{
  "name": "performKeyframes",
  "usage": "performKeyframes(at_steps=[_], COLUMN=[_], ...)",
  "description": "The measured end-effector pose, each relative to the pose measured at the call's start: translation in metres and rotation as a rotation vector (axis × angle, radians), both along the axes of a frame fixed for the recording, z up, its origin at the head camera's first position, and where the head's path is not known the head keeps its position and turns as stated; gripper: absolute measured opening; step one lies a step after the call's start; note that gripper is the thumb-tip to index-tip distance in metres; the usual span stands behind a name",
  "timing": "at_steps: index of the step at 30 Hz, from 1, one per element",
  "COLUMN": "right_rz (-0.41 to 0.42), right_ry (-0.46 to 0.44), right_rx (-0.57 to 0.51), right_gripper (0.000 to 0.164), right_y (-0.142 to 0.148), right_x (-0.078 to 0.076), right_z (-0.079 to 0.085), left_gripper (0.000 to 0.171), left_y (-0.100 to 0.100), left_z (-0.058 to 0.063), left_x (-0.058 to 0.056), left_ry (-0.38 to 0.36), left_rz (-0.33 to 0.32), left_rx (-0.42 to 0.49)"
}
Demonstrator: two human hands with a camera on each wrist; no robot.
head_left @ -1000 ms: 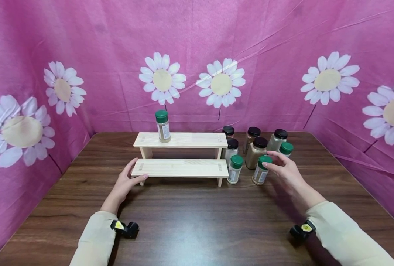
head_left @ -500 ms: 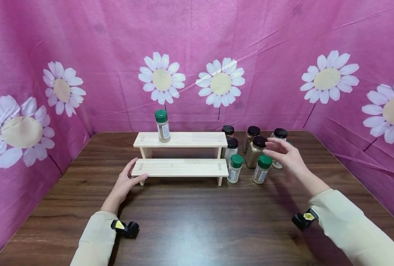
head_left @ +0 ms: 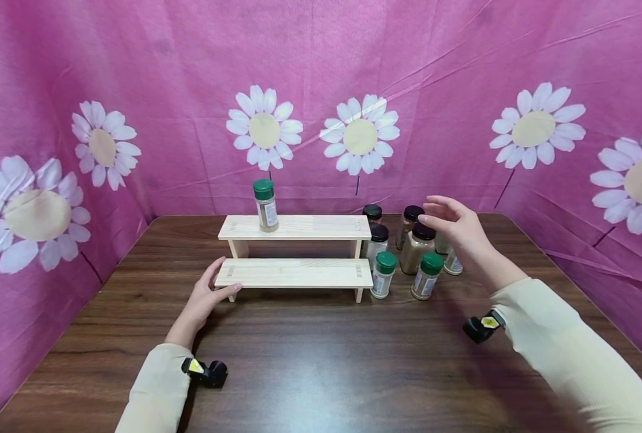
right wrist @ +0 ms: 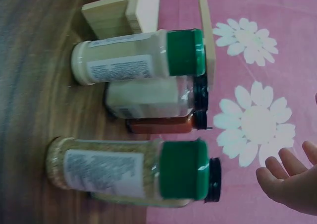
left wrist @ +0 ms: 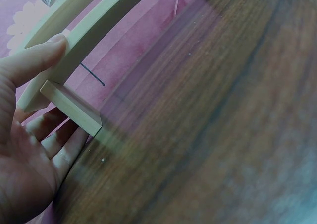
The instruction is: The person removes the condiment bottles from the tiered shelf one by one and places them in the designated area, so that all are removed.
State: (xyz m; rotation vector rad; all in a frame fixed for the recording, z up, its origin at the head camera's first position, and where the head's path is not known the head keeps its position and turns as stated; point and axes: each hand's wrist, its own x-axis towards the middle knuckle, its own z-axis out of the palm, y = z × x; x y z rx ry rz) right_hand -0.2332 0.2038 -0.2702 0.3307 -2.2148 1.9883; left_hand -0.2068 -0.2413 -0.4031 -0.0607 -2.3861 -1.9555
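Observation:
A two-tier wooden spice rack (head_left: pixel 293 274) stands mid-table. On its upper tier, toward the left, a green-capped spice jar (head_left: pixel 267 210) is upright. My left hand (head_left: pixel 201 300) holds the rack's left end, thumb on the lower board and fingers behind the leg (left wrist: pixel 74 110). My right hand (head_left: pixel 461 234) is raised above the spice jars at the right, fingers loosely bent with nothing between them. Its fingertips overlap the caps of a black-capped jar (head_left: pixel 415 255) and a smaller one (head_left: pixel 405 233) behind. In the right wrist view the fingers (right wrist: pixel 292 167) show at the lower right edge.
Two green-capped jars, one by the rack's right leg (head_left: pixel 381 279) and one farther right (head_left: pixel 424 284), stand in front. More black-capped jars (head_left: pixel 376 243) are behind. My right hand partly hides jars at the right. A pink flowered cloth (head_left: pixel 310 72) hangs behind the table (head_left: pixel 299 361).
My right hand has moved from beside the front green-capped jar up and back, over the black-capped jars. The left hand and the rack have stayed in place.

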Motion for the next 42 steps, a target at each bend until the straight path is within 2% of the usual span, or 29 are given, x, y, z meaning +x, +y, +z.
performKeyframes(at_steps=[6, 11, 16, 30, 42], right_rz=[-0.044, -0.049, -0.039, 0.023, 0.068], right_ry=[-0.025, -0.036, -0.042, -0.019, -0.025], right_rx=[0.108, 0.140, 0.173, 0.201, 0.181], right_gripper=[0.045, 0.055, 0.059, 0.056, 0.056], right_y=[-0.013, -0.027, -0.040, -0.071, -0.104], right_x=[-0.009, -0.017, -0.022, -0.037, -0.049], right_z=[0.010, 0.016, 0.022, 0.038, 0.040], left_gripper=[0.079, 0.079, 0.079, 0.078, 0.078], left_y=[-0.001, -0.002, -0.002, -0.002, -0.002], left_z=[-0.001, -0.002, -0.002, -0.002, -0.002], left_x=[-0.001, -0.002, -0.001, -0.001, -0.001], left_ry=[0.011, 0.014, 0.013, 0.009, 0.012], left_rz=[-0.004, 0.000, -0.004, 0.002, 0.004], left_rx=[-0.002, -0.005, -0.005, -0.010, -0.013])
